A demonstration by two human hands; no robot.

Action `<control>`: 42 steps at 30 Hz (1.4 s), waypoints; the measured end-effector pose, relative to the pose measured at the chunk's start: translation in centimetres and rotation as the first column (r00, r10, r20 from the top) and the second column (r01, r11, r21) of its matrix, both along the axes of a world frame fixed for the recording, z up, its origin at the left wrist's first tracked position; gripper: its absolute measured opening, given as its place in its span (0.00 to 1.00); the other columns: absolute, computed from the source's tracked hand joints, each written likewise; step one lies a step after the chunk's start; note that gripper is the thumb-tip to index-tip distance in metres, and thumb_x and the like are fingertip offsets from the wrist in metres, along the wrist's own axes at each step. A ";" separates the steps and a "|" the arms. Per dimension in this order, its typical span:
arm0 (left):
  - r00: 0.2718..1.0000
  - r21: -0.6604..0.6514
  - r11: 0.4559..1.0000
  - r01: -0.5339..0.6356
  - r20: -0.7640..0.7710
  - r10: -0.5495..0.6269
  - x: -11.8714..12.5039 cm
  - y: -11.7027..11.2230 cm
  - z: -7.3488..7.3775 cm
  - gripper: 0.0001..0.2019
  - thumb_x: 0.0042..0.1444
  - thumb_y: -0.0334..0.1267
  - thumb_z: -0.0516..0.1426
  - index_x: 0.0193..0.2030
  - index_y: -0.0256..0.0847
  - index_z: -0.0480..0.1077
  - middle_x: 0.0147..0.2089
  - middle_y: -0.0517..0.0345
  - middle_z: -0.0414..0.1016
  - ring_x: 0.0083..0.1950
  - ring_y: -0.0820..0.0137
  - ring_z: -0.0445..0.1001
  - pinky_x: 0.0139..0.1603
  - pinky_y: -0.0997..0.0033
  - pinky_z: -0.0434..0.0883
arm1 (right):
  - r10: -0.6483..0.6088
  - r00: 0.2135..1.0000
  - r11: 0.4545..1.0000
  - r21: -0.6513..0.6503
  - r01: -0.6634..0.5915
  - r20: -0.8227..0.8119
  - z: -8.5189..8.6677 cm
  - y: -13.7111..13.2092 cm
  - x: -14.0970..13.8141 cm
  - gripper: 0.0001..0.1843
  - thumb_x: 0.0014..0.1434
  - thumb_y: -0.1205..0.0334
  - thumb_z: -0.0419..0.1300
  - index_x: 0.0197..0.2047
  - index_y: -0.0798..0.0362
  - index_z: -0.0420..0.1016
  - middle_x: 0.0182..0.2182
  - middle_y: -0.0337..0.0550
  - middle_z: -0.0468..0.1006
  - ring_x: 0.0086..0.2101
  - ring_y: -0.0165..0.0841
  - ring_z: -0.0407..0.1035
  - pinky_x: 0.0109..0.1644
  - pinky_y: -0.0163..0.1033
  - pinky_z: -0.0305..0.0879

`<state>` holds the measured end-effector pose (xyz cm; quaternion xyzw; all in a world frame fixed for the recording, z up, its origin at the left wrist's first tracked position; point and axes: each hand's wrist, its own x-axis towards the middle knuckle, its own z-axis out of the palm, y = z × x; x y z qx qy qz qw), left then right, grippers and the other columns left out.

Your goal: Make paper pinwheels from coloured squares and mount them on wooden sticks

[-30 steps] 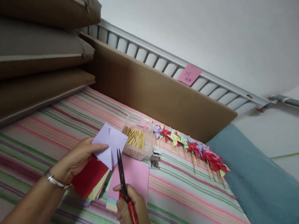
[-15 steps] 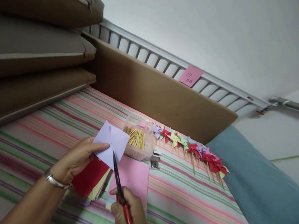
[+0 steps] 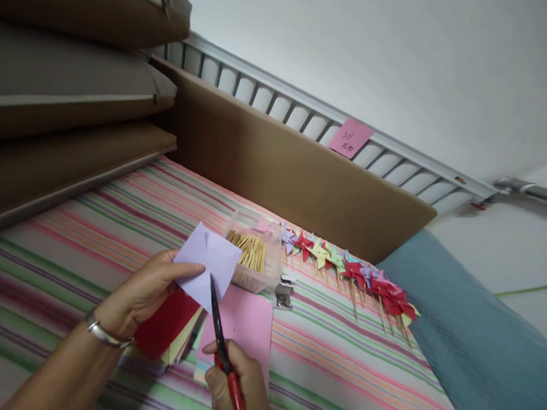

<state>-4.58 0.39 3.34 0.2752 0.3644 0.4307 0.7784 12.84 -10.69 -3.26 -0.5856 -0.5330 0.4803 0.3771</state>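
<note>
The left hand (image 3: pixel 145 293) holds a lilac paper square (image 3: pixel 209 263) just left of the clear box of sticks (image 3: pixel 255 259); its grip is closed, thumb on top and fingers beneath, pinching the left corner; the paper seems to be raised off the bed (image 3: pixel 338 361) so that blades can pass on both sides of it. The right hand (image 3: pixel 239 384), below the box, has its grip wrapped shut round the red handles of the scissors (image 3: pixel 218 330); the blades look almost together, their tip at the square's lower edge. A stack of red and yellow paper (image 3: pixel 166 325) lies lower left of the box, probably kept within reach; a pink sheet (image 3: pixel 244 323) lies directly below it; paper pinwheels (image 3: pixel 352 273) lie in a row to its right. Up and right of the box, a pink note (image 3: pixel 350 137) reads "311"; its second line is illegible.
</note>
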 end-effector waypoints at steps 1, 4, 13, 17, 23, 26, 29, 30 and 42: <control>1.000 -0.002 1.000 0.003 -0.001 -0.003 0.0 0.0 0.0 0.08 0.43 0.31 0.66 0.32 0.33 0.77 0.28 0.48 0.81 0.25 0.62 0.78 0.29 0.68 0.72 | -0.006 1.000 1.000 0.004 0.006 0.002 0.1 0.0 -0.1 0.21 0.52 0.45 0.60 0.41 0.54 0.75 0.20 0.33 0.58 0.21 0.26 0.52 0.21 0.30 0.49; 1.000 -0.003 1.000 0.010 -0.006 -0.010 0.0 0.1 -0.2 0.07 0.44 0.31 0.65 0.33 0.33 0.77 0.27 0.47 0.81 0.26 0.62 0.78 0.29 0.68 0.72 | -0.015 1.000 1.000 0.002 0.015 -0.008 0.3 -0.1 -0.2 0.22 0.52 0.44 0.60 0.41 0.54 0.75 0.21 0.33 0.57 0.21 0.26 0.52 0.21 0.30 0.49; 1.000 0.000 1.000 0.000 0.013 0.000 -0.1 0.0 -0.3 0.07 0.44 0.31 0.65 0.32 0.34 0.77 0.28 0.49 0.81 0.26 0.63 0.78 0.31 0.69 0.72 | -0.003 1.000 1.000 0.015 0.003 0.002 0.4 0.1 -0.3 0.18 0.53 0.48 0.60 0.39 0.54 0.75 0.21 0.32 0.54 0.21 0.25 0.49 0.21 0.30 0.47; 1.000 -0.006 1.000 -0.006 0.013 0.006 -0.1 0.1 -0.1 0.07 0.43 0.31 0.66 0.31 0.34 0.77 0.27 0.50 0.81 0.26 0.63 0.78 0.30 0.68 0.72 | 0.012 1.000 1.000 -0.021 -0.012 -0.001 0.3 0.3 -0.2 0.16 0.52 0.51 0.60 0.39 0.54 0.75 0.20 0.31 0.54 0.20 0.25 0.49 0.21 0.30 0.46; 1.000 0.015 1.000 -0.011 0.012 0.010 -0.1 0.0 -0.2 0.08 0.42 0.32 0.66 0.32 0.35 0.78 0.28 0.50 0.81 0.26 0.63 0.78 0.31 0.68 0.73 | -0.002 1.000 1.000 -0.002 0.002 0.019 0.5 0.4 -0.4 0.15 0.51 0.51 0.62 0.38 0.53 0.75 0.19 0.30 0.54 0.21 0.26 0.49 0.22 0.31 0.47; 1.000 0.010 1.000 -0.018 0.005 0.018 0.0 0.0 -0.2 0.07 0.41 0.32 0.66 0.31 0.35 0.77 0.27 0.50 0.81 0.26 0.62 0.78 0.30 0.68 0.73 | -0.035 0.997 0.999 0.031 0.033 0.065 0.8 0.4 -0.5 0.14 0.50 0.53 0.63 0.37 0.53 0.76 0.19 0.31 0.55 0.21 0.26 0.50 0.24 0.31 0.50; 0.999 -0.002 0.999 -0.045 0.001 0.045 -0.3 0.2 -0.2 0.07 0.41 0.32 0.66 0.30 0.35 0.77 0.25 0.50 0.80 0.25 0.61 0.78 0.31 0.65 0.74 | -0.045 0.990 0.999 0.029 0.042 0.136 0.7 0.3 -0.5 0.14 0.49 0.53 0.64 0.37 0.52 0.77 0.18 0.30 0.55 0.20 0.26 0.50 0.24 0.32 0.52; 0.998 -0.003 0.998 -0.060 0.004 0.060 -0.5 0.3 -0.2 0.07 0.41 0.32 0.66 0.30 0.35 0.77 0.25 0.50 0.80 0.25 0.61 0.78 0.31 0.64 0.74 | -0.051 0.985 0.998 0.032 0.046 0.163 0.6 0.3 -0.5 0.14 0.48 0.53 0.65 0.36 0.52 0.77 0.18 0.30 0.55 0.20 0.26 0.50 0.24 0.32 0.53; 0.960 0.063 0.959 0.277 -0.045 -0.275 -1.2 -0.4 -0.5 0.09 0.45 0.33 0.65 0.35 0.34 0.80 0.29 0.47 0.81 0.29 0.60 0.78 0.33 0.67 0.73 | -0.466 0.867 0.829 0.256 0.497 -0.176 2.4 1.6 1.8 0.26 0.51 0.48 0.65 0.50 0.52 0.70 0.32 0.44 0.78 0.31 0.36 0.71 0.34 0.39 0.68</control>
